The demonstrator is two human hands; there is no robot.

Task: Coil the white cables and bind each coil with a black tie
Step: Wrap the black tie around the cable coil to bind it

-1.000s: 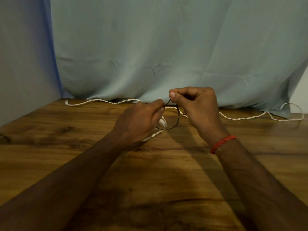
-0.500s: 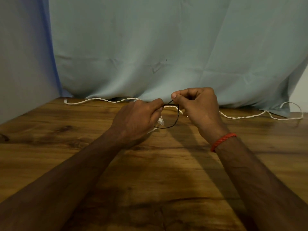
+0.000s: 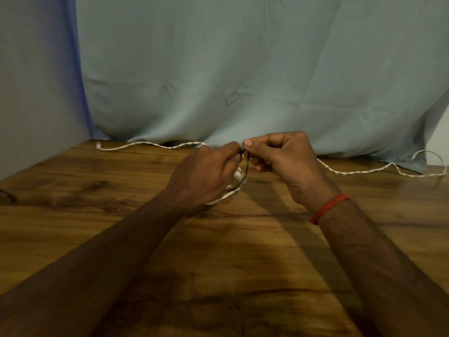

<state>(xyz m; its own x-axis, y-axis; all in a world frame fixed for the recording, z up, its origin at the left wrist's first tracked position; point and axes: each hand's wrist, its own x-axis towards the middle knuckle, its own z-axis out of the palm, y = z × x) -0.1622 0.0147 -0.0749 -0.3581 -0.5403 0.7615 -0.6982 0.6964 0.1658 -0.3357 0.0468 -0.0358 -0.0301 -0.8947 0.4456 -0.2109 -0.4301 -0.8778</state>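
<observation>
A: Which step is this?
B: Binding. The left hand grips the white cable coil just above the table; the right hand pinches the black tie at the coil's twelve o'clock.
A: Next?
B: Likely twisting the tie ends tight, coil kept clamped.

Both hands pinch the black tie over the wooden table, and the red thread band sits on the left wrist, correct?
No. The head view shows the red thread band on the right wrist, not the left. The rest holds: left hand and right hand both pinch the black tie over the wooden table.
</observation>
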